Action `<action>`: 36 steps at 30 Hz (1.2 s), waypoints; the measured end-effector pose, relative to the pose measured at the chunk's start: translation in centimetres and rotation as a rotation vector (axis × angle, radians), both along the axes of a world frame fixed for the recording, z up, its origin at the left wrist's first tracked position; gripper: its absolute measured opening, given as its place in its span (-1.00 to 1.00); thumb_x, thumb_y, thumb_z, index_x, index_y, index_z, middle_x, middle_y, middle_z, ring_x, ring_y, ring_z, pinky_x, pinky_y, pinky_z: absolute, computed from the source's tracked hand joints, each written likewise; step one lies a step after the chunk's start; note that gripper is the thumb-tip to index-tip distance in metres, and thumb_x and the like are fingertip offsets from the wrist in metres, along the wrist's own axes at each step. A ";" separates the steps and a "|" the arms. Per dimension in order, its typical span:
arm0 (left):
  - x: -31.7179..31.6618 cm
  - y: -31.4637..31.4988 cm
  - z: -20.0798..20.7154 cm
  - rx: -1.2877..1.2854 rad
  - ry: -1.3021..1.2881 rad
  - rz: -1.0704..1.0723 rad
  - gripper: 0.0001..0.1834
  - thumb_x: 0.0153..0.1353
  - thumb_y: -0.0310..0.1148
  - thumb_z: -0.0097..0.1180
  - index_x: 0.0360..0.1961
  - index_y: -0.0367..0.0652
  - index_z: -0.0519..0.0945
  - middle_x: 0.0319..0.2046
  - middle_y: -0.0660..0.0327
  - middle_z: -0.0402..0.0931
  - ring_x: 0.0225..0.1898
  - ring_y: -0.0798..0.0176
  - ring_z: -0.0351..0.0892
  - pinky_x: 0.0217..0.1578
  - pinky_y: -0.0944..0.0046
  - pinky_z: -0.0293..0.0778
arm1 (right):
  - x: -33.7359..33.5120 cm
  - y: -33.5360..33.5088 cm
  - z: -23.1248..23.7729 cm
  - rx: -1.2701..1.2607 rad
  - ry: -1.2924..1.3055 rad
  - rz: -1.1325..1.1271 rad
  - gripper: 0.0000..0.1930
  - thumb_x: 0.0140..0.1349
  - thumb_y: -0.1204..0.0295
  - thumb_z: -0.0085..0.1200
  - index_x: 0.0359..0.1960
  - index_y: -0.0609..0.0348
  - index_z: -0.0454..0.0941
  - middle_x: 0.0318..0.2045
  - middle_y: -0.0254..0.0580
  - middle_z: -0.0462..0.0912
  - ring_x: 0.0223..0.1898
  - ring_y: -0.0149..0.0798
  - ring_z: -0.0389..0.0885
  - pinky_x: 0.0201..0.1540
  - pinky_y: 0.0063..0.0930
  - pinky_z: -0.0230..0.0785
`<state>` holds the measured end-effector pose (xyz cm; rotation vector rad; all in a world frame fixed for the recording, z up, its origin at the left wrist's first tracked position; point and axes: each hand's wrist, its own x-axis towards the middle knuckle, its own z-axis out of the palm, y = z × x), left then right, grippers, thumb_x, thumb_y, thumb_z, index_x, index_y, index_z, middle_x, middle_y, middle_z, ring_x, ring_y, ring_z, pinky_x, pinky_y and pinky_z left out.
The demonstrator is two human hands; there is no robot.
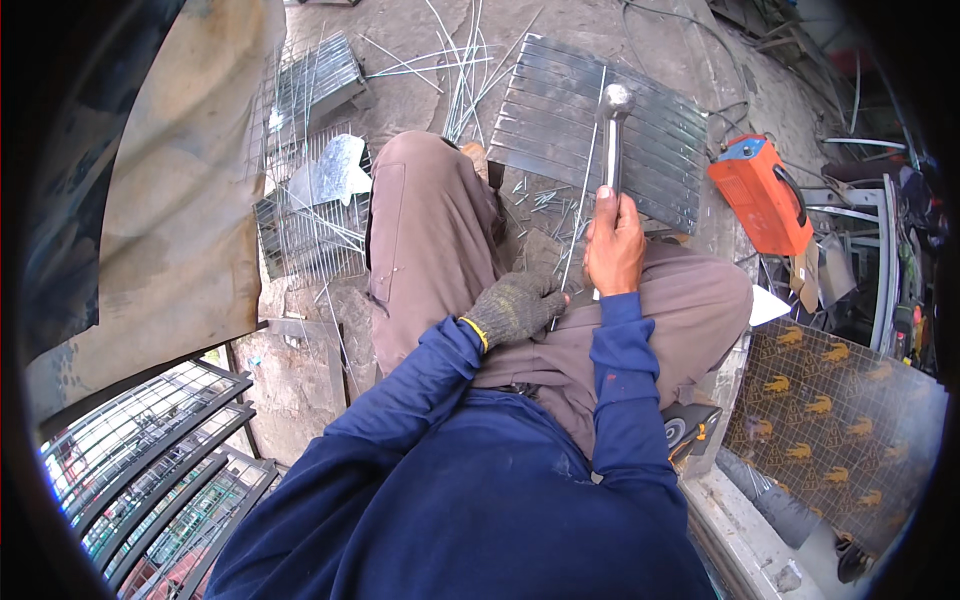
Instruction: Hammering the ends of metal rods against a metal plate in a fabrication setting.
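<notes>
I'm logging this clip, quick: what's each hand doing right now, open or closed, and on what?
Left hand: closed, holding a thin rod.
Right hand: closed, holding a hammer.

The grey, stained floor [395, 20] carries long rods [457, 108] toward its far edge, with short bits [546, 200] scattered nearer, beside a slatted panel [575, 105] that may be raised. Wire grids [320, 240] lie toward its left edge; an orange machine [768, 205] stands by its right edge.

Rows of orange animal-shaped emblems [820, 404] across a brown, gridded sheet [840, 465] at right
</notes>
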<state>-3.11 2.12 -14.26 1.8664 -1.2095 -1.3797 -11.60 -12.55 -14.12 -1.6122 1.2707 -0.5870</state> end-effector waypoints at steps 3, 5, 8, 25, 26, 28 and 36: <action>0.1 -0.3 0.5 0.133 0.142 0.020 -0.61 0.40 -0.06 0.06 -0.29 -0.22 0.61 -0.44 0.08 0.63 -0.44 0.20 0.66 -0.32 0.16 0.54 | 0.6 -1.9 0.1 0.053 0.044 0.026 -0.58 0.47 -0.02 -0.07 -0.16 0.13 0.50 -0.67 -0.41 0.39 -0.78 -0.52 0.35 -0.78 -0.54 0.19; 0.4 -0.2 0.2 0.151 0.167 0.028 -0.62 0.40 -0.08 0.07 -0.31 -0.22 0.60 -0.47 0.13 0.62 -0.47 0.30 0.64 -0.35 0.22 0.53 | 2.3 -2.7 2.8 0.182 -0.035 0.010 -0.54 0.47 -0.04 -0.08 -0.06 0.16 0.51 -0.65 -0.40 0.40 -0.78 -0.52 0.35 -0.78 -0.54 0.20; 0.0 0.1 -0.2 0.123 0.223 0.063 -0.64 0.41 -0.10 0.09 -0.34 -0.22 0.58 -0.52 0.22 0.59 -0.52 0.40 0.60 -0.41 0.31 0.51 | 2.5 -4.3 3.3 0.118 -0.098 -0.034 -0.51 0.46 -0.08 -0.10 -0.18 0.18 0.48 -0.66 -0.36 0.43 -0.78 -0.47 0.40 -0.76 -0.49 0.24; 0.9 -5.5 18.3 -0.202 1.539 0.498 -0.64 0.53 -0.12 -0.14 0.08 -0.11 0.54 -0.61 0.44 0.41 -0.73 0.53 0.23 -0.65 0.46 0.23 | -2.8 -5.6 -2.5 0.026 -0.046 -0.059 -0.41 0.46 -0.11 -0.25 -0.15 0.26 0.51 -0.70 -0.19 0.47 -0.80 -0.27 0.47 -0.74 -0.32 0.35; 1.0 -6.1 17.5 -0.217 1.579 0.439 -0.67 0.52 -0.15 -0.11 0.09 -0.07 0.57 -0.48 0.40 0.57 -0.71 0.51 0.32 -0.64 0.44 0.28 | -3.3 -5.9 -2.9 0.019 -0.050 -0.065 -0.41 0.46 -0.11 -0.25 -0.15 0.26 0.51 -0.70 -0.19 0.47 -0.80 -0.27 0.47 -0.74 -0.32 0.35; 1.0 -5.9 17.7 -0.196 1.580 0.542 -0.69 0.50 -0.17 -0.09 0.09 -0.04 0.57 -0.38 0.36 0.62 -0.67 0.49 0.37 -0.63 0.42 0.31 | -1.9 -4.0 0.6 0.128 0.089 -0.089 -0.42 0.47 -0.11 -0.26 -0.16 0.24 0.52 -0.69 -0.15 0.49 -0.79 -0.23 0.49 -0.71 -0.29 0.38; 1.3 -6.3 17.0 -0.202 1.701 0.516 -0.68 0.47 -0.20 -0.03 0.16 0.03 0.55 -0.09 0.25 0.68 -0.54 0.42 0.50 -0.55 0.37 0.41 | -2.4 -3.6 2.1 0.138 0.076 -0.059 -0.43 0.47 -0.10 -0.27 -0.18 0.24 0.51 -0.61 -0.06 0.55 -0.68 -0.12 0.57 -0.61 -0.21 0.44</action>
